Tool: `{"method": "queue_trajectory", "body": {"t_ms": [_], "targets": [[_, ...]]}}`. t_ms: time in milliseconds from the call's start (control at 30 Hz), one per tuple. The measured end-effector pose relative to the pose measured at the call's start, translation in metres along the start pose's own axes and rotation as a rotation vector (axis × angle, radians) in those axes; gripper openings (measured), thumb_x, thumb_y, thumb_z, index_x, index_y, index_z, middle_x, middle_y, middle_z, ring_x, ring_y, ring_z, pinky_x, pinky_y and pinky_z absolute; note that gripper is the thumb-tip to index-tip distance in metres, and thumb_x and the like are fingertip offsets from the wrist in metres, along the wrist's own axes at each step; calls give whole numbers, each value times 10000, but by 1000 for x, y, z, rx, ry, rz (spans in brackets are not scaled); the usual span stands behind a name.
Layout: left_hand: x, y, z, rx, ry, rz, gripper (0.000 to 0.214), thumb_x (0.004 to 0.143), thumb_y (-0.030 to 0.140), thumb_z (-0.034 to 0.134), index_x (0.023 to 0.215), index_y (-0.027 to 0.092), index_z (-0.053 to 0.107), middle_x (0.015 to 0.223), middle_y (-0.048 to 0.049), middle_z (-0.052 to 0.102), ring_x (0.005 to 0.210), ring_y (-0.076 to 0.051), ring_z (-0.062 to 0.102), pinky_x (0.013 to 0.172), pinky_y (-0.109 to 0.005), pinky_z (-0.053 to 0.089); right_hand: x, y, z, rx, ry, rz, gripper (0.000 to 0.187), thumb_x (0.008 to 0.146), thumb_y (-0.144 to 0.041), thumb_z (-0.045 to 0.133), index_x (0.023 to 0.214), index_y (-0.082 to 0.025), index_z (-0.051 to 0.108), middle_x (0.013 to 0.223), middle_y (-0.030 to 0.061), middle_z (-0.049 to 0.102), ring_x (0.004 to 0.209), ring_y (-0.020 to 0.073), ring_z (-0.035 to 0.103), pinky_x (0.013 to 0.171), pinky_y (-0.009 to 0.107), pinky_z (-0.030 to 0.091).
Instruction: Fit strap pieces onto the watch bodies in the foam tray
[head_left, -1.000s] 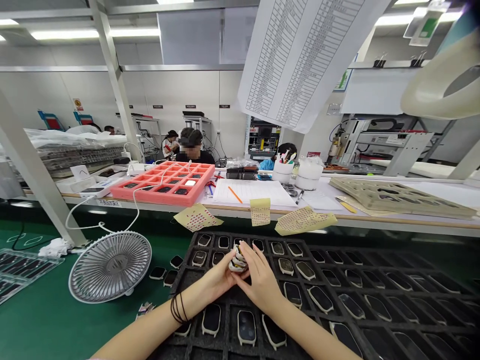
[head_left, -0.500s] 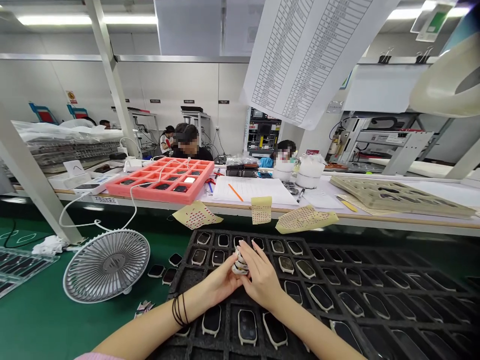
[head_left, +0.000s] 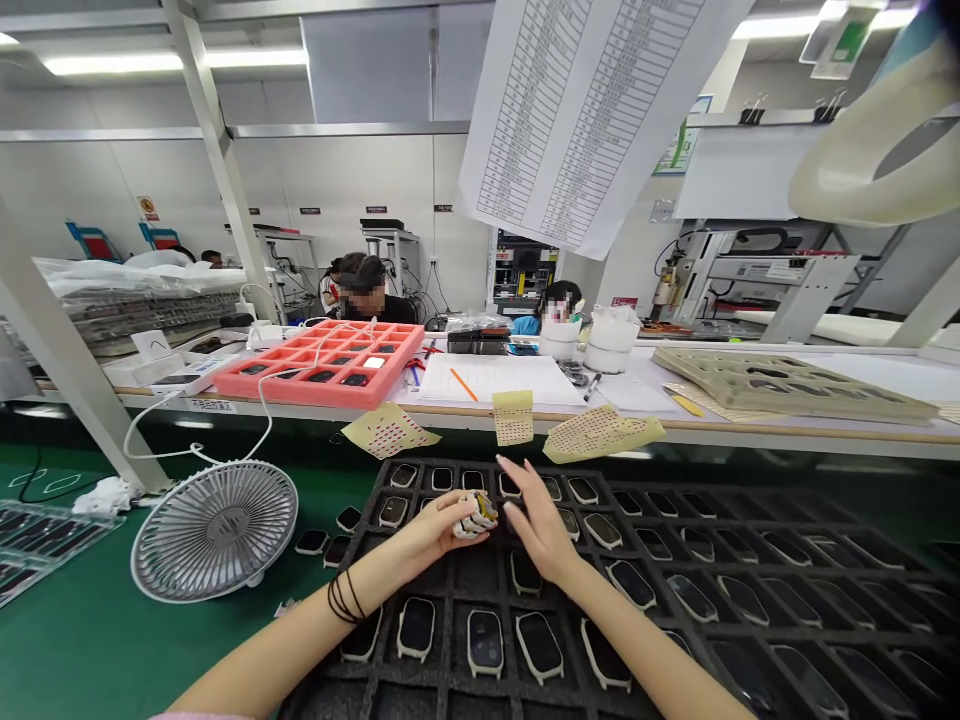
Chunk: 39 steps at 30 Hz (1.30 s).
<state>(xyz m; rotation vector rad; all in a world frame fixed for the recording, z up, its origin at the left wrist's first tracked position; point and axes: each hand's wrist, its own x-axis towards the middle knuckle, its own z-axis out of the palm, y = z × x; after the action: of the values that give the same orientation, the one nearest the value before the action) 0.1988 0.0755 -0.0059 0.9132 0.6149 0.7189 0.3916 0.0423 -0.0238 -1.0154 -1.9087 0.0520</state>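
Observation:
My left hand (head_left: pixel 429 533) is closed round a small stack of white-rimmed dark parts (head_left: pixel 474 515), held just above the black foam tray (head_left: pixel 750 530). Just to the right of the stack, my right hand (head_left: pixel 537 522) hovers over the tray's back rows with fingers stretched out and apart, holding nothing. The tray's pockets hold several of the same dark oval parts with pale rims (head_left: pixel 485 641). Black hair bands circle my left wrist (head_left: pixel 342 597).
A small white fan (head_left: pixel 214 530) stands on the green mat at left, with loose parts (head_left: pixel 314 542) beside the tray. Behind are a raised shelf with a red compartment tray (head_left: pixel 325 363), papers (head_left: pixel 495 381), yellow sticker sheets (head_left: pixel 600 435), and a beige tray (head_left: pixel 787 385). People sit across the bench.
My right hand has let go of the stack and drawn a little to the right, its fingers spreading. My left hand keeps the stack. The view has shifted slightly.

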Motion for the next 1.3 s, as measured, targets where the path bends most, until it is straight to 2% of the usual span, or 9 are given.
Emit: {"method": "queue_trajectory", "body": {"t_ms": [167, 300, 367, 533, 667, 800, 933, 1100, 1300], "targets": [[8, 26, 32, 865, -201, 88, 470, 562, 311, 817, 979, 150, 671, 841, -45, 692, 745, -174, 625, 668, -265, 482, -2, 27, 3, 278, 294, 402, 393, 945, -385, 350, 1283, -231, 478, 1326, 93, 544, 1259, 226, 461, 1090, 480, 294], [20, 20, 67, 1582, -351, 390, 321, 598, 204, 765, 909, 166, 694, 839, -59, 705, 744, -202, 633, 712, -287, 468, -1, 33, 7, 376, 334, 500, 388, 926, -442, 382, 1223, -233, 519, 1261, 97, 594, 1189, 224, 525, 1058, 462, 334], [27, 8, 78, 1781, -389, 448, 245, 572, 137, 753, 810, 161, 704, 733, -75, 696, 670, -226, 635, 664, -305, 474, -2, 34, 7, 396, 333, 509, 388, 917, -454, 398, 1204, -229, 530, 1247, 96, 604, 1168, 221, 543, 1045, 452, 351], [38, -14, 82, 1872, -440, 485, 189, 504, 94, 771, 655, 166, 683, 597, -90, 649, 563, -250, 606, 564, -318, 456, -4, 45, 11, 443, 392, 571, 416, 926, -478, 342, 1174, -193, 517, 1163, 127, 639, 1077, 226, 604, 982, 469, 413], [34, -11, 75, 1897, -500, 555, 277, 497, 105, 770, 742, 203, 685, 640, -51, 649, 579, -225, 604, 529, -282, 430, -4, 50, 16, 476, 412, 598, 401, 913, -488, 364, 1127, -197, 537, 1097, 115, 658, 1023, 229, 628, 960, 471, 428], [26, -10, 71, 1956, -566, 634, 325, 560, 86, 750, 857, 203, 690, 777, -90, 680, 721, -251, 624, 617, -294, 460, -4, 45, 18, 513, 392, 598, 387, 891, -498, 414, 1091, -202, 564, 1054, 101, 671, 979, 229, 642, 928, 449, 456], [24, -17, 71, 1912, -513, 637, 341, 609, 197, 774, 935, 165, 678, 827, -127, 690, 774, -275, 632, 665, -316, 482, -4, 43, 18, 522, 393, 606, 383, 874, -504, 442, 1066, -203, 578, 1011, 92, 676, 927, 235, 657, 909, 456, 463], [34, -30, 69, 1966, -394, 662, 337, 545, 267, 810, 823, 158, 654, 660, -115, 665, 570, -262, 611, 505, -305, 441, -5, 47, 17, 518, 416, 624, 392, 859, -520, 447, 1033, -198, 585, 947, 86, 679, 863, 236, 674, 859, 450, 494], [36, -24, 68, 1965, -484, 600, 399, 510, 286, 835, 850, 183, 654, 693, -94, 680, 604, -264, 629, 556, -313, 465, -5, 46, 17, 515, 409, 615, 385, 861, -520, 443, 1019, -204, 596, 915, 73, 677, 822, 227, 676, 813, 424, 513]]}}
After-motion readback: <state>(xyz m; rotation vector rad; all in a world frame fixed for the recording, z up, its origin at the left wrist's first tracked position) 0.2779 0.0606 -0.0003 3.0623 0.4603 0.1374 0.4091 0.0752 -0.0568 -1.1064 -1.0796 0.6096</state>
